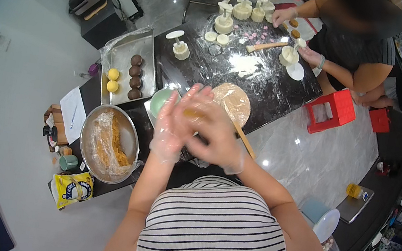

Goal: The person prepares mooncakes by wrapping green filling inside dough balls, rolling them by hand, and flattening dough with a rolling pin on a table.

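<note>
My left hand (172, 125) and my right hand (215, 135), both in clear plastic gloves, are brought together over the near end of the dark table. Between the palms a small yellow-brown lump (195, 114) shows, blurred by motion. Just behind the hands lie a green bowl (161, 101) and a round board under plastic film (233, 101), with a wooden stick (244, 140) at its edge. Left of them a metal tray (124, 57) holds yellow balls (112, 86) and several dark brown balls (136, 71). A steel bowl (82, 147) holds a film-covered orange-brown mass (115, 148).
White plunger moulds (223, 24) stand on the flour-dusted table (201, 67) near a brush (268, 47). Across the table another person's gloved hand (310, 56) is beside a mould (289, 56). A red stool (342, 107) stands right; a yellow bag (72, 189) lies left.
</note>
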Demonstrator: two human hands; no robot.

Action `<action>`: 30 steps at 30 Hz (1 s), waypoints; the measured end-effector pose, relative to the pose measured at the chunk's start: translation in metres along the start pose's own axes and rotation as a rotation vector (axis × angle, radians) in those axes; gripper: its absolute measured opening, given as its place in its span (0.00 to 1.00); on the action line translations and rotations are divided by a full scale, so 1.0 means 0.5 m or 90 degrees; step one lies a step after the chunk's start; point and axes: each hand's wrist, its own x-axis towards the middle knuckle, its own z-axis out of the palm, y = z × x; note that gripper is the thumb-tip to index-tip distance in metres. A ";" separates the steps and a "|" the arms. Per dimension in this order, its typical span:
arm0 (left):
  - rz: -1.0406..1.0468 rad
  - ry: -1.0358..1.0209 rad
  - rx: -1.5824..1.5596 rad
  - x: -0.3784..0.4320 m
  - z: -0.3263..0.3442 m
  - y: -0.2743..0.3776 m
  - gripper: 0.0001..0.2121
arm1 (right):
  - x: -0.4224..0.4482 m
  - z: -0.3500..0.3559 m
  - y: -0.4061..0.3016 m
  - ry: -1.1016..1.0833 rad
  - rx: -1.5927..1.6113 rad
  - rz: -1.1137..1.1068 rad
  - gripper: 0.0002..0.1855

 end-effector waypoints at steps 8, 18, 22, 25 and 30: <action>-0.042 -0.067 -0.043 -0.026 -0.011 0.019 0.28 | 0.008 -0.008 0.003 0.008 0.093 0.070 0.19; 0.069 -0.064 0.132 -0.062 -0.017 -0.011 0.27 | 0.001 0.020 -0.030 -0.072 0.054 -0.041 0.16; 0.077 -0.062 0.136 -0.069 -0.039 -0.034 0.27 | 0.033 0.027 0.003 0.006 0.069 0.207 0.16; -0.030 -0.035 -0.093 -0.083 -0.024 0.005 0.26 | 0.005 0.008 -0.020 -0.034 0.133 0.152 0.15; 0.002 -0.209 -0.167 -0.073 -0.100 -0.033 0.27 | 0.032 0.059 -0.038 -0.049 0.026 0.049 0.15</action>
